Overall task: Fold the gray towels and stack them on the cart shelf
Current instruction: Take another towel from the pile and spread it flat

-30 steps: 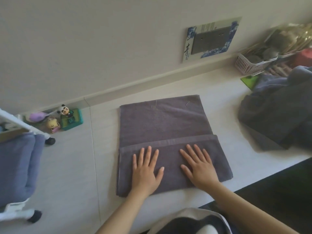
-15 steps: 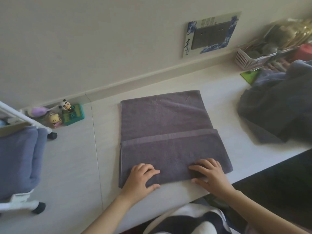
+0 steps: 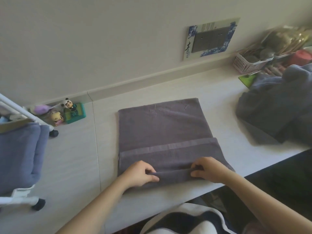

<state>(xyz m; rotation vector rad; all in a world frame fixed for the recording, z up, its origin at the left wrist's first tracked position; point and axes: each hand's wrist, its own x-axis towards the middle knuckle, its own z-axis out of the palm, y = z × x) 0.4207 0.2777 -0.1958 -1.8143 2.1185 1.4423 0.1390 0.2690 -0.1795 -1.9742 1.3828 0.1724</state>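
Pinching the near edge of the gray towel (image 3: 162, 132) with left hand (image 3: 138, 174) and right hand (image 3: 211, 169), mid-table (image 3: 76, 157). One fold done, another starting. Unfolded towel heap (image 3: 273, 108) waiting right; folded stack (image 3: 18, 157) on cart (image 3: 22, 197) left.

Flat folded terry towel (image 3: 162, 129): dark gray, a plain woven band across its folded flap.
Heap of unfolded towels (image 3: 276, 112): dark gray, bluish at the top.
Countertop (image 3: 70, 162): pale off-white with a faint grain.
Wall plate surround (image 3: 211, 38): gray centre, blue-and-white floral border, black character on white.
Slotted plastic basket (image 3: 244, 64): pale pink-white.
Panda figurine (image 3: 67, 103): black and white.
Small box (image 3: 75, 114): green.
Cart frame (image 3: 18, 110): white, black casters.
Stacked towels in cart (image 3: 18, 157): blue-gray.
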